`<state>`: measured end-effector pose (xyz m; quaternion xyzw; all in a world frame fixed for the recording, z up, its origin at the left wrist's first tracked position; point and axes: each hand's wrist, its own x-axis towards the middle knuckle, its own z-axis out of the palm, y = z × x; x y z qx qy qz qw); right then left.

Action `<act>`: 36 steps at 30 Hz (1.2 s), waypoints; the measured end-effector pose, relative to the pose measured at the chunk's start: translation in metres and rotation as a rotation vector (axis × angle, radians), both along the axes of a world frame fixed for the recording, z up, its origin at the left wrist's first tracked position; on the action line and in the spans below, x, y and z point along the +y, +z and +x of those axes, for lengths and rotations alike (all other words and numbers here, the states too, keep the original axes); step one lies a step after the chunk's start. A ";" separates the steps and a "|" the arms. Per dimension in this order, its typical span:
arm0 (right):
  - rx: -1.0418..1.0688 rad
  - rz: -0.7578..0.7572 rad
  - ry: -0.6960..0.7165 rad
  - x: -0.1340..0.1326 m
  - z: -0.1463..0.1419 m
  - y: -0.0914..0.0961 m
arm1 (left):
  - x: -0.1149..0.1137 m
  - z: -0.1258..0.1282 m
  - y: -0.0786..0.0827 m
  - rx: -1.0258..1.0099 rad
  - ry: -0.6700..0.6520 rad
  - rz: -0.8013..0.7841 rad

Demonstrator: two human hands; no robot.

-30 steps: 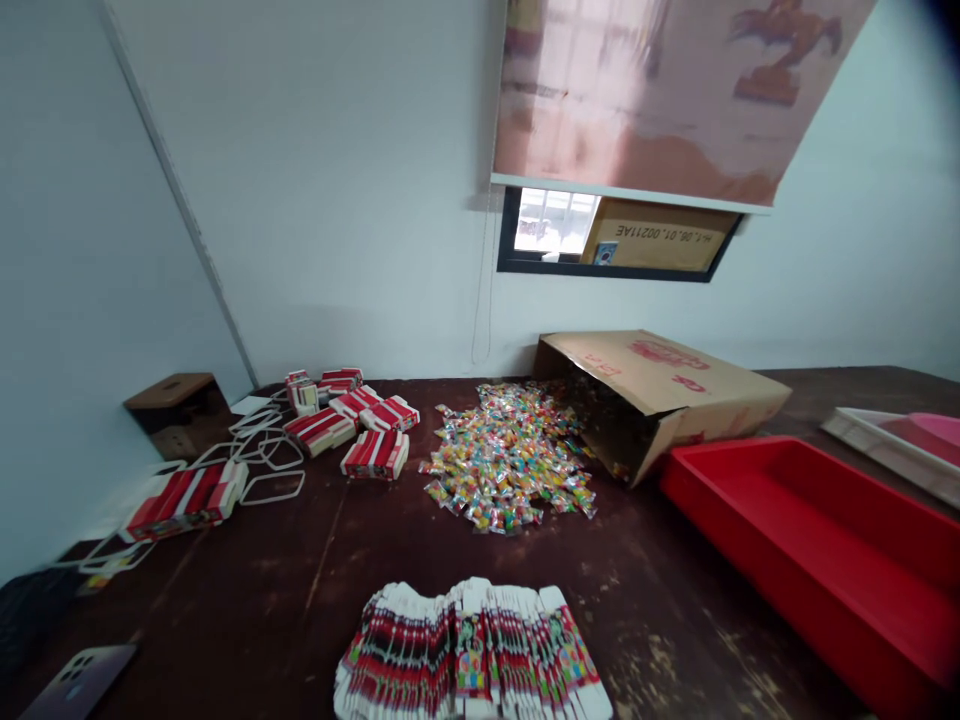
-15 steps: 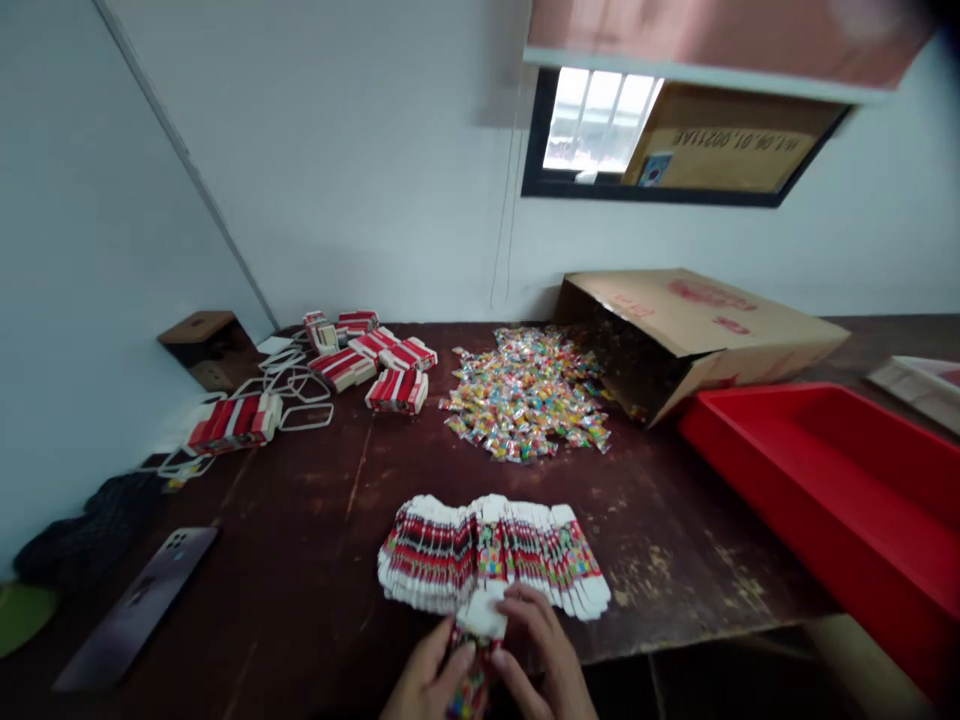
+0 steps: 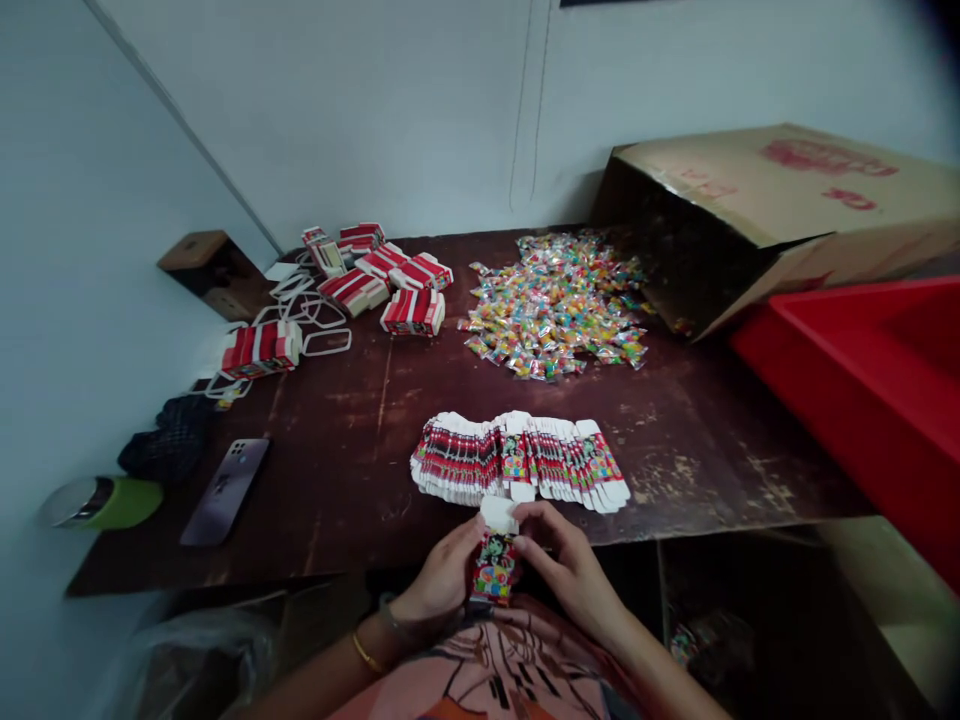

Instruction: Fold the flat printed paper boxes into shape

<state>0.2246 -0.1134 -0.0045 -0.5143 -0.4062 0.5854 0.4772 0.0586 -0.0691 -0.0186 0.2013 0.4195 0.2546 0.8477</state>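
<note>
My left hand [image 3: 442, 580] and my right hand [image 3: 566, 565] both grip one small flat printed carton [image 3: 496, 560], red with a white flap, held just off the near edge of the dark wooden table [image 3: 337, 450]. Right beyond my fingers lies a fanned row of the same flat cartons [image 3: 517, 462]. A heap of small colourful wrapped candies [image 3: 559, 305] sits farther back, spilling from a tipped cardboard box [image 3: 780, 215].
Bundles of red-and-white folded boxes [image 3: 382, 280] and white bands lie at the back left. A phone [image 3: 225, 490], a dark cloth [image 3: 169, 450] and a green container [image 3: 105, 500] sit at the left edge. A red tray [image 3: 877, 380] fills the right side.
The view has tilted down from the wall and window to the table. My hands came into view at the near edge, holding one flat carton.
</note>
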 end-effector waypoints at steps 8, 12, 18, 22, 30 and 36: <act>0.584 -0.347 0.002 0.014 0.007 -0.001 | 0.000 0.000 0.018 -0.098 -0.221 -0.115; 0.528 -0.367 0.105 0.019 0.009 0.001 | -0.002 0.000 0.015 -0.151 -0.220 -0.043; 0.148 -0.181 0.413 0.026 0.013 0.016 | -0.004 0.007 0.015 -0.196 -0.188 -0.186; -0.247 0.143 0.355 0.022 0.006 0.029 | -0.001 0.009 0.021 -0.139 -0.106 -0.200; -0.067 -0.060 0.270 0.017 0.006 0.017 | -0.003 -0.004 0.012 -0.341 -0.135 -0.168; -0.406 0.200 0.368 0.005 0.012 0.025 | -0.004 -0.015 0.005 -0.374 -0.207 -0.076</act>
